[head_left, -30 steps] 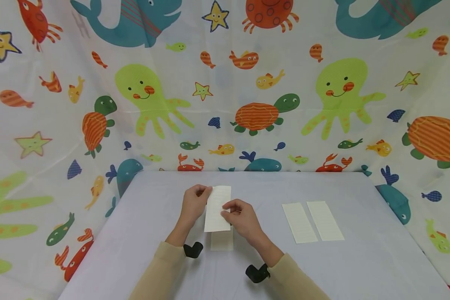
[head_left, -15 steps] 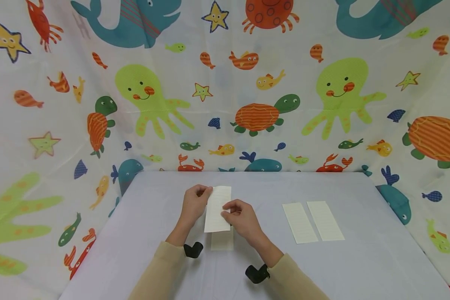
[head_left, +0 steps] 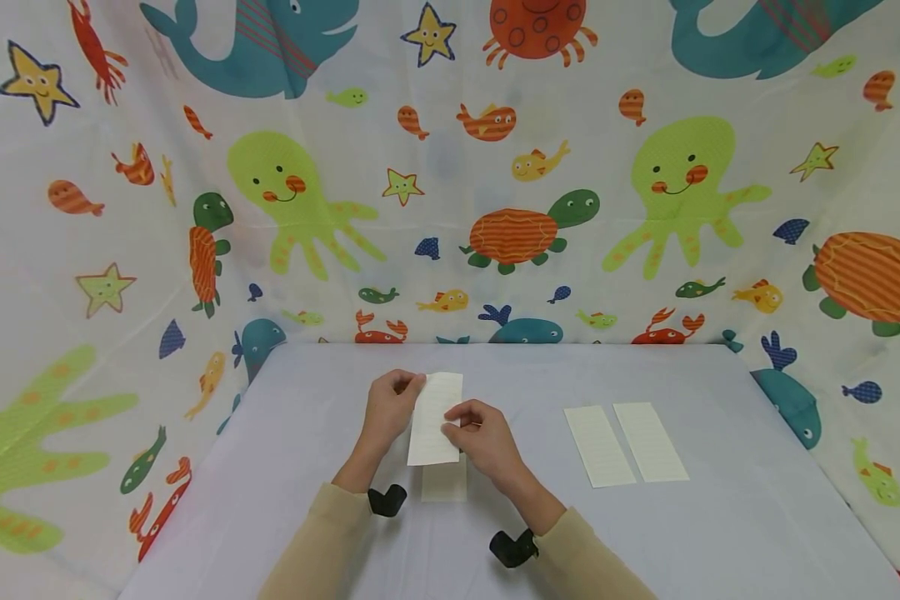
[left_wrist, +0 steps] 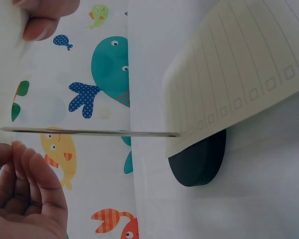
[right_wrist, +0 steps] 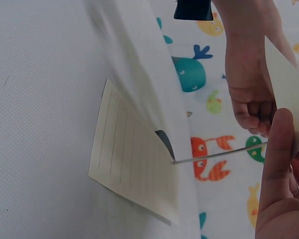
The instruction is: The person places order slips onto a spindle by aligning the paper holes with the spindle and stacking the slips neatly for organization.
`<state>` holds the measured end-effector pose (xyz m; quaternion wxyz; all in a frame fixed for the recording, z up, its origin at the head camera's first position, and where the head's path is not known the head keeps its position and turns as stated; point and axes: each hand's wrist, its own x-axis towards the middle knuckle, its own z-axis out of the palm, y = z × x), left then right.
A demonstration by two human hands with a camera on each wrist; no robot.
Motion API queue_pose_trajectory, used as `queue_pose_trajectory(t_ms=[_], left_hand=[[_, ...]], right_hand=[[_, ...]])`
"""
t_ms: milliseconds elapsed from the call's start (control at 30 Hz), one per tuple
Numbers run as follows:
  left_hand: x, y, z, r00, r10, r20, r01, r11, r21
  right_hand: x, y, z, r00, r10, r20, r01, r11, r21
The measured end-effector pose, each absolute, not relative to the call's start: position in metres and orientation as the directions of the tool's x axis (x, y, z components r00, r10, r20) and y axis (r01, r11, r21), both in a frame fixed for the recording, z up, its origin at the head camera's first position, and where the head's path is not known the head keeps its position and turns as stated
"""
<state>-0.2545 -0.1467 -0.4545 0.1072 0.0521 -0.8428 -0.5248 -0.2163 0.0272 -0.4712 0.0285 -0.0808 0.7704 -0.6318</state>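
Note:
Just left of the table's middle, both hands hold a lined cream note sheet (head_left: pixel 437 425) up, tilted over the table. My left hand (head_left: pixel 390 408) pinches its upper left edge; my right hand (head_left: pixel 487 437) has thumb and fingers at its right edge. Below, a second lined sheet (head_left: pixel 444 483) peeks out. In the left wrist view this lower sheet (left_wrist: pixel 239 74) shows a row of small printed squares. It leans on a dark rounded base (left_wrist: pixel 199 169), from which a thin rod (left_wrist: pixel 89 132) rises toward the hands. The held sheet hides the rod from the head view.
Two more lined sheets (head_left: pixel 600 446) lie side by side on the white table (head_left: pixel 757 517), to the right. Behind stands a curtain (head_left: pixel 450 183) printed with sea animals. Black wrist cameras (head_left: pixel 513 548) sit by the beige sleeves (head_left: pixel 592 558).
Hands and sheets stay almost still, the held sheet shifting only slightly. On the left side, the printed curtain has moved to the right.

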Motion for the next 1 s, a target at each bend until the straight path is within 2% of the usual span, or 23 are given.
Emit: queue_pose_trajectory(t_ms=[400, 667, 1000], left_hand=[[-0.255, -0.149, -0.459, -0.972, -0.192, 0.137, 0.034, 0.462, 0.886], [-0.255, -0.156, -0.488, -0.981, -0.182, 0.070, -0.025, 0.474, 0.880], [-0.256, -0.153, -0.493, -0.989, -0.143, -0.035, -0.102, 0.489, 0.867]], right_hand=[[-0.216, 0.027, -0.473, -0.987, -0.159, 0.028, -0.062, 0.211, -0.975], [-0.213, 0.028, -0.485, -0.982, -0.190, 0.015, -0.067, 0.268, -0.961], [-0.213, 0.031, -0.493, -0.980, -0.201, 0.005, -0.074, 0.338, -0.938]])
